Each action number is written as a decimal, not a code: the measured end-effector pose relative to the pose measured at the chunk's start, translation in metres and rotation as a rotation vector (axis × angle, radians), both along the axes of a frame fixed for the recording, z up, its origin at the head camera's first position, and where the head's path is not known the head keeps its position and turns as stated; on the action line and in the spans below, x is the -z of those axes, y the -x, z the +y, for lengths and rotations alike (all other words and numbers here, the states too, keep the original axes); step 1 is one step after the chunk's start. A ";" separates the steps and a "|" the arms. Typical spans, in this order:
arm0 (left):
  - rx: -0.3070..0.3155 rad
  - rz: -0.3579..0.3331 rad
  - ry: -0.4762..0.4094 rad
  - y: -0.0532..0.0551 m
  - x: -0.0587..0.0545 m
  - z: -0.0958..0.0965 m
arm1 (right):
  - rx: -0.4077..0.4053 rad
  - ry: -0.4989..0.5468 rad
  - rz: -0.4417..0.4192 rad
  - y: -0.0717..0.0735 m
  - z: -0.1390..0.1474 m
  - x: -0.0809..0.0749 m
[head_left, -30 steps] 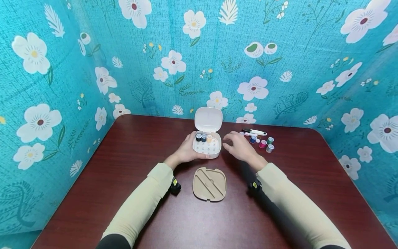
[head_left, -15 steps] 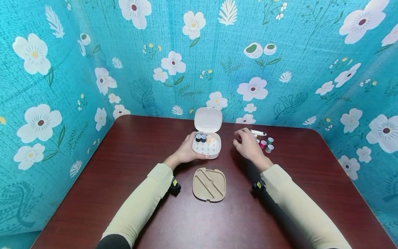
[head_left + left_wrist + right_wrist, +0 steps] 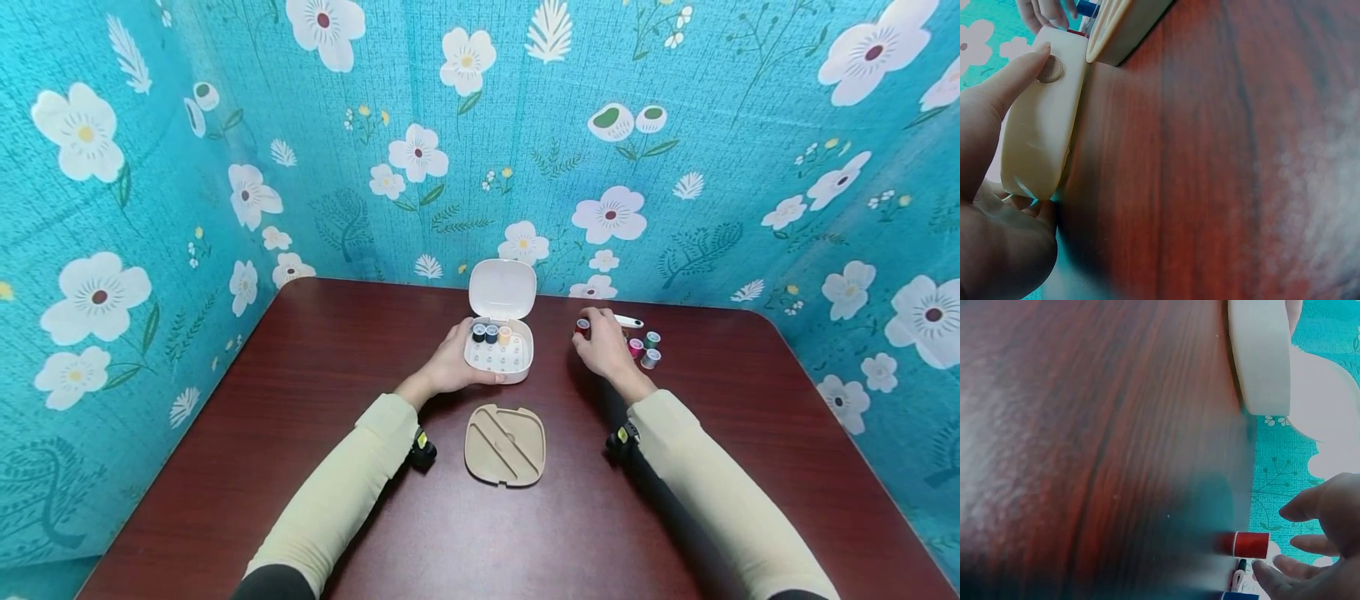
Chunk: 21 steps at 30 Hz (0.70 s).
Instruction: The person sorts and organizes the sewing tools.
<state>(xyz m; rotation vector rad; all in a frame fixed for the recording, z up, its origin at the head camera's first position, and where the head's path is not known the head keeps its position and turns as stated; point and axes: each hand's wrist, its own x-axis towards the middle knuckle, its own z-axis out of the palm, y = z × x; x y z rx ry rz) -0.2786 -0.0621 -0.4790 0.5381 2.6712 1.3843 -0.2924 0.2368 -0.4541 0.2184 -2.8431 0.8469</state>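
My left hand [image 3: 450, 360] grips the left side of a small white sewing box [image 3: 528, 354]. In the left wrist view its thumb [image 3: 1022, 72] lies by the round button on the front wall. The lid [image 3: 502, 287] stands up at the back. Inside, a black thread spool [image 3: 479, 333], a dark blue one [image 3: 491, 334] and a peach one [image 3: 505, 335] stand in the back row of pegs. My right hand [image 3: 604, 343] is right beside an upright red thread spool [image 3: 1252, 545], its fingers spread and slightly apart from it in the right wrist view.
A beige divider tray [image 3: 506, 446] lies on the dark red table [image 3: 360, 333] in front of the box. Pink [image 3: 636, 347], green [image 3: 652, 339] and grey [image 3: 651, 358] spools stand right of the right hand. Behind it shows a white-handled tool [image 3: 628, 321], partly covered.
My right hand has moved right, away from the box and over to the spools, bringing the red spool into view on its left. The left hand and box stay in place.
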 end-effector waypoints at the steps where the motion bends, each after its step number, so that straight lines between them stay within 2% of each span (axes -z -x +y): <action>1: 0.000 0.000 -0.001 0.000 0.000 0.000 | 0.006 0.002 -0.009 0.001 0.000 0.001; 9: 0.000 -0.014 0.004 -0.001 0.000 0.000 | 0.061 0.037 -0.082 0.007 0.001 0.005; 21: 0.001 -0.008 0.012 0.001 0.001 0.000 | 0.086 0.094 -0.053 0.013 -0.001 0.010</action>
